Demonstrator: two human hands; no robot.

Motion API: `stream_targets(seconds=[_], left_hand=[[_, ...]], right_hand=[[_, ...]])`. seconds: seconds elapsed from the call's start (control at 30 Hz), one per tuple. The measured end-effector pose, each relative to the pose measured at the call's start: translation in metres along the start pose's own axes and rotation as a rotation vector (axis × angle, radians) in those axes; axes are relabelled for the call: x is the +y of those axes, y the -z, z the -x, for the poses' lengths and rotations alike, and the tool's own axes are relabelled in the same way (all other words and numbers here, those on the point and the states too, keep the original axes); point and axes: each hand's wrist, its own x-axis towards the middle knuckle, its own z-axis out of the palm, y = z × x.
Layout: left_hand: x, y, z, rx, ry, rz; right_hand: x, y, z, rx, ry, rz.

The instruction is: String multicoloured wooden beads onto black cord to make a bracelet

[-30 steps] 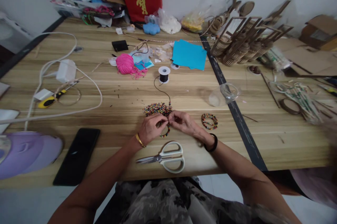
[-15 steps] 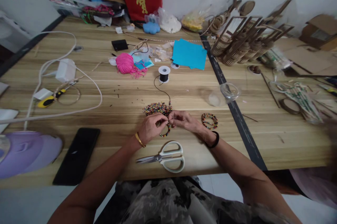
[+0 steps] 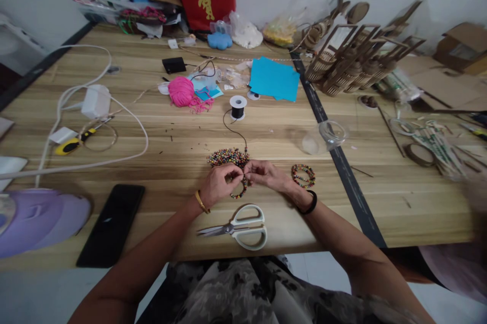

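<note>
Change since the earlier pictures: almost nothing is seen to have moved; both hands are held at the same spot on the pale wooden plank table [image 3: 152, 162], fingertips together, and the view is shifted only very slightly.
Meaning for the work: the threading of the beads is judged to be at a fine, slow stage, with only small finger movements being made and no new thing fetched.
Left hand [image 3: 218, 186]: curled nearly closed, thumb and forefinger pinched at the top of the partly strung loop of small multicoloured beads [image 3: 239, 193], which hangs below the fingertips onto the table.
Right hand [image 3: 268, 175]: fingers drawn together in a pinch against the left fingertips; the thin black cord [image 3: 235, 132] appears to be held there, though the grip itself is too small to be made out.
Cord source: the cord is led back across the table to a small white spool of black thread [image 3: 238, 107].
Loose supply: a heap of small multicoloured wooden beads [image 3: 227, 156] lies just beyond the hands, touching or nearly touching the knuckles.
Finished piece: a closed bracelet of multicoloured beads [image 3: 303, 175] lies just beside the right wrist.
Tool near at hand: white-handled scissors [image 3: 238, 227] lie shut at the table edge, below both hands, untouched.
</note>
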Motion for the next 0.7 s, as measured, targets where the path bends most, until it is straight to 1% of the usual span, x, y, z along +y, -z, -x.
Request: stream_targets(seconds=[0.2,0.37,0.47,0.63,0.7], left_hand=[[0.0029,0.004,-0.0013,-0.051,0.086,0.054],[0.0039,0.0041,-0.0011,-0.055,0.076,0.059],[0.004,0.0025,0.0,-0.018,0.012,0.017],[0.0018,-0.0012,0.0023,0.068,-0.168,-0.069],[0.0005,-0.0021,0.0031,0.089,-0.217,-0.095]], right_hand=[[-0.0009,0.0008,0.0015,-0.041,0.026,0.002],[-0.0002,0.0033,0.001,-0.065,-0.004,-0.031],[0.0006,0.0047,0.0002,-0.074,-0.021,-0.048],[0.0009,0.0054,0.0009,-0.059,-0.048,-0.091],[0.0003,0.0051,0.0014,-0.062,-0.054,-0.106]])
